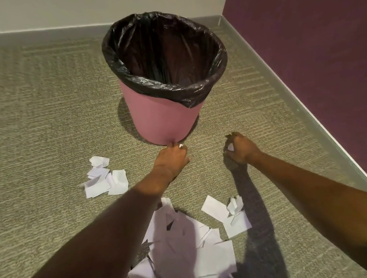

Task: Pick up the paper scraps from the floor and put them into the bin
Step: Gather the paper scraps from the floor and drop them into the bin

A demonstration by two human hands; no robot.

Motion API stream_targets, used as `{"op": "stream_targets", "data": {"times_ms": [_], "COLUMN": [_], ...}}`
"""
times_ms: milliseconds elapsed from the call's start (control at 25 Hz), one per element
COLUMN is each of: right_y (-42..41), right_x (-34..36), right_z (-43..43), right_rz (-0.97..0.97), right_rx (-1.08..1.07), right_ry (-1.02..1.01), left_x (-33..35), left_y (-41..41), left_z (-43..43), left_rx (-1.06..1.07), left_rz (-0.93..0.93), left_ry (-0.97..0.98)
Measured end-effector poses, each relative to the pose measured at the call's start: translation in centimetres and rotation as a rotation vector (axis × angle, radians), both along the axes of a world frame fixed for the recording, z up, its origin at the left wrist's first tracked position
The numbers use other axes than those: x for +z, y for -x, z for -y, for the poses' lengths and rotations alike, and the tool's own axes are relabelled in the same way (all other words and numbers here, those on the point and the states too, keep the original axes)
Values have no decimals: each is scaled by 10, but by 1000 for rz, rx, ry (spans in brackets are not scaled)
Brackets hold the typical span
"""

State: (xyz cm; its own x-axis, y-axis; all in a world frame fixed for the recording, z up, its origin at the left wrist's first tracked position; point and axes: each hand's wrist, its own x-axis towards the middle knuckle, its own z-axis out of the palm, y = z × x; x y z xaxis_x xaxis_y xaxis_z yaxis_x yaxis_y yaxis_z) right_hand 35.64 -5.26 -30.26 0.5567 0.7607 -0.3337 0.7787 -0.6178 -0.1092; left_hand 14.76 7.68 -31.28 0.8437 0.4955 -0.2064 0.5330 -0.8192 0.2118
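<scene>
On the carpeted floor (41, 112) stands the pink bin (163, 120) with a black liner (111, 56). White paper scraps (202, 255) lie heaped near me. Apart, my left hand (172, 160) pinches a small scrap (181, 146) at the bin's foot; my right hand (241, 149) clutches a crumpled scrap (231, 147).

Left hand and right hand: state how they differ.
The left hand pinches a paper sliver at its fingertips, beside the bin; the right hand curls round a scrap, apart from the bin. Both reach low over the carpet, holding white paper.
</scene>
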Motion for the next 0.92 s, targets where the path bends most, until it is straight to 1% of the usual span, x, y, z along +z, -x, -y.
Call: {"op": "stream_targets", "data": {"times_ms": [40, 120, 280, 400, 520, 600, 760, 840, 920], "right_y": [0, -4, -9, -4, 7, 21, 58, 72, 82], "right_x": [-8, -19, -15, -13, -4, 2, 9, 11, 14], "right_z": [2, 6, 14, 18, 24, 29, 60, 80, 96], "right_rz": [-17, 1, 145, 213, 129, 51, -124, -127, -118], "right_rx": [34, 84, 147, 207, 257, 277, 335, 400, 402], "right_ry": [37, 10, -41, -3, 60, 85, 60, 72, 108], "left_x": [0, 0, 0, -1, -2, 2, 19, 22, 20], "left_y": [-4, -12, -24, -28, -31, -28, -6, 7, 17], "left_z": [1, 3, 11, 13, 17, 15, 28, 54, 84], "left_rx": [9, 19, -33, -101, -178, -235, -243, -254, -285], "left_rz": [-10, -19, -41, -60, -138, -150, -85, -67, -51], "left_ry": [3, -52, -278, -286, -317, -304, -257, -224, -131]}}
